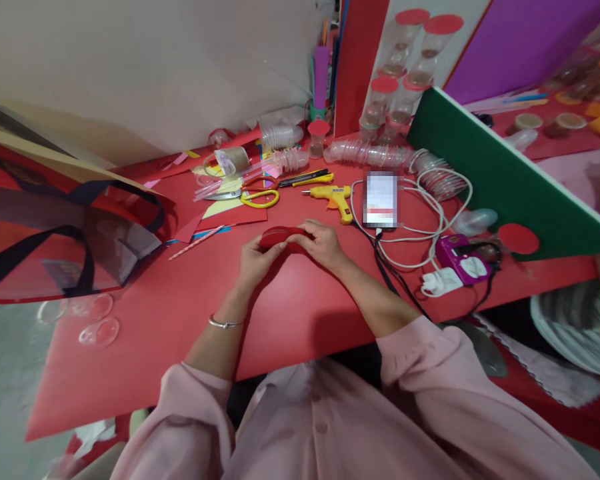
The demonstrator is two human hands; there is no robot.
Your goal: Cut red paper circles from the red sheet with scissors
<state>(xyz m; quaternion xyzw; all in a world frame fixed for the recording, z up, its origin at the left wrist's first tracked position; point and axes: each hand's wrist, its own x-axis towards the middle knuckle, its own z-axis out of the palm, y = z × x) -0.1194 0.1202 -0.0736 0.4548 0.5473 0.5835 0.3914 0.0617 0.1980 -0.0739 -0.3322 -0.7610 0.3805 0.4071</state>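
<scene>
Both hands hold a red piece (283, 236), thin and rounded, that looks like folded or stacked card; its exact form is partly hidden by the fingers. My left hand (258, 257) pinches its left end, thumb towards me. On the other end, my right hand (323, 244) grips with the thumb pressed on the near side. Just beyond the hands lie a yellow glue gun (333, 199), scissors (258, 193) with red and yellow handles, and a yellow cutter knife (312, 178). A striped straw (196, 243) rests left of my left hand.
Stacked clear plastic cups (370, 155) lie along the back. A phone (381, 199), a white cable (440, 233) and a purple power strip (461, 260) are at right, before a green board (495, 180). A bag (70, 233) and clear lids (99, 331) occupy the left.
</scene>
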